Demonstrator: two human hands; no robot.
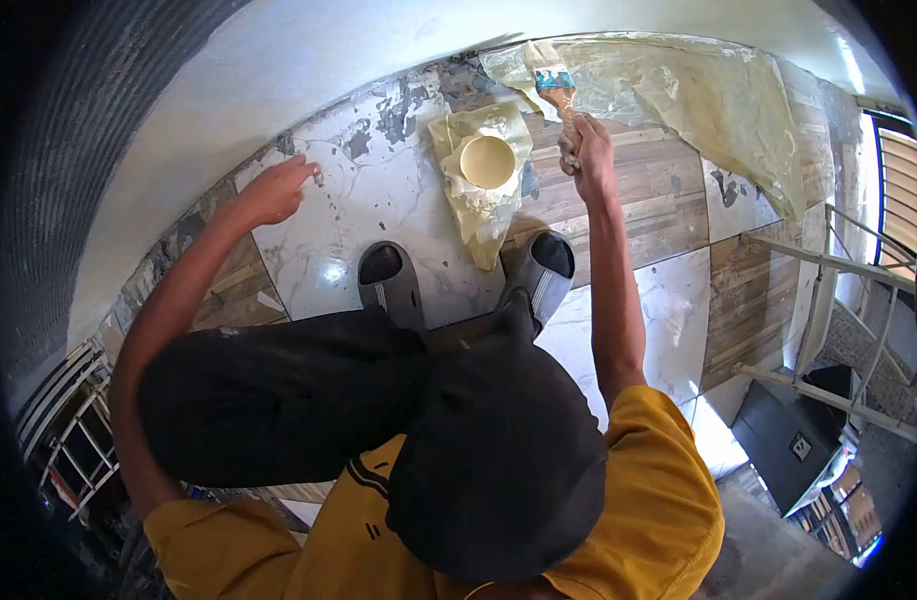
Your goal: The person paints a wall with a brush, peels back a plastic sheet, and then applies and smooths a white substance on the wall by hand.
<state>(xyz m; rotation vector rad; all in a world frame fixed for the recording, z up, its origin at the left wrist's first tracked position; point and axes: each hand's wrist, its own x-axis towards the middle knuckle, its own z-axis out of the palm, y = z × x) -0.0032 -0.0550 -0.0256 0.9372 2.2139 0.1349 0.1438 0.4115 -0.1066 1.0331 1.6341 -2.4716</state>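
My right hand (591, 158) is wrapped round the wooden handle of a paintbrush (559, 92), whose bristles point away from me. The bristle end, with a blue band, is over the near edge of a yellowish plastic sheet (694, 85) along the wall base. Left of the brush, a round cup (488, 163) filled with a cream-coloured substance stands on a crumpled piece of yellowish plastic (477, 218). My left hand (279, 190) hovers over the floor near the wall, holding nothing, its fingers loosely bent and partly apart.
The pale wall (359, 55) curves round the far side. Marble- and wood-look floor tiles (319, 215) carry grey patches. My grey shoes (391, 285) stand close to the cup. A metal frame (829, 260) stands at the right, and a rack (79, 430) at the left.
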